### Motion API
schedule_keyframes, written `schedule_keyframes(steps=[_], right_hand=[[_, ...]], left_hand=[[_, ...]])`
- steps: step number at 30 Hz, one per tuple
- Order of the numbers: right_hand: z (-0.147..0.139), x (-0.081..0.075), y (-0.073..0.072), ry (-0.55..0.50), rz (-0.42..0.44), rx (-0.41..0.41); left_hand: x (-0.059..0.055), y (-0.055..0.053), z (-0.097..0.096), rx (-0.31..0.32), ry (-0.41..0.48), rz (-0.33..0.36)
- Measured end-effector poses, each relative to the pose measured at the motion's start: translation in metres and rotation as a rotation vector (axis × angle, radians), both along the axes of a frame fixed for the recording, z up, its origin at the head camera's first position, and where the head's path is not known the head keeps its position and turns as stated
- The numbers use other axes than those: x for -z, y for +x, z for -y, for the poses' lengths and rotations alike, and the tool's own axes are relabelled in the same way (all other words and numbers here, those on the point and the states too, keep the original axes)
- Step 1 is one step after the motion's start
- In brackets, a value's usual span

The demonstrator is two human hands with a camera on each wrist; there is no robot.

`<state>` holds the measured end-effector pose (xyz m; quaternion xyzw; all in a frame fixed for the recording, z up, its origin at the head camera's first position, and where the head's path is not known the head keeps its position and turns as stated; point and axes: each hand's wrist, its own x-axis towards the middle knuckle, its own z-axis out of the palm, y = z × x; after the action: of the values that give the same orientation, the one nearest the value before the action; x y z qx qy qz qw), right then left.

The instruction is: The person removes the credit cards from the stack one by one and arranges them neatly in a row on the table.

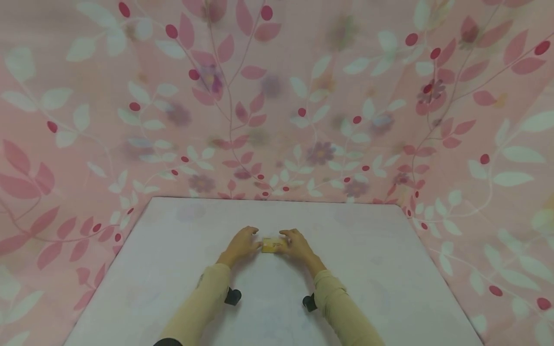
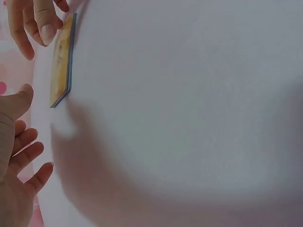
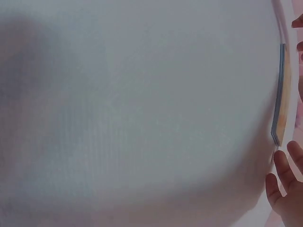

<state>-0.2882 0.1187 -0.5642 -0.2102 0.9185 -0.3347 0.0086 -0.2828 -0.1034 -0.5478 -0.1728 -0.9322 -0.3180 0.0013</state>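
Note:
A small flat yellow rectangular pack (image 1: 270, 245) lies on the white table (image 1: 346, 278), between the two hands. Its dark edge looks layered in the left wrist view. My left hand (image 1: 241, 247) is at the pack's left end, thumb and fingers spread apart with nothing between them. At the other end, my right hand (image 1: 299, 247) has loosely bent fingers, and its thumb overlaps the pack in the head view. In the right wrist view, the right fingers (image 3: 282, 168) are spread just beside the pack's near end.
Pink cloth walls (image 1: 277, 120) with leaf and flower prints rise behind the table and along both sides. Dark wrist cameras (image 1: 232, 296) sit by the sleeves. Soft shadows of the arms fall across the tabletop.

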Motion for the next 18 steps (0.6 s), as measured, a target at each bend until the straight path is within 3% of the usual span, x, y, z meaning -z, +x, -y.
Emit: schedule_keyframes(steps=[7, 11, 18], right_hand=[[0.003, 0.001, 0.002, 0.101, 0.106, 0.018], [0.003, 0.000, 0.003, 0.121, 0.120, 0.021], [-0.001, 0.006, -0.001, 0.031, 0.136, 0.037]], left_hand=[[0.011, -0.001, -0.005, 0.045, -0.069, 0.001], [0.013, -0.001, -0.009, 0.055, -0.112, 0.010], [0.014, -0.004, -0.015, 0.047, -0.216, 0.017]])
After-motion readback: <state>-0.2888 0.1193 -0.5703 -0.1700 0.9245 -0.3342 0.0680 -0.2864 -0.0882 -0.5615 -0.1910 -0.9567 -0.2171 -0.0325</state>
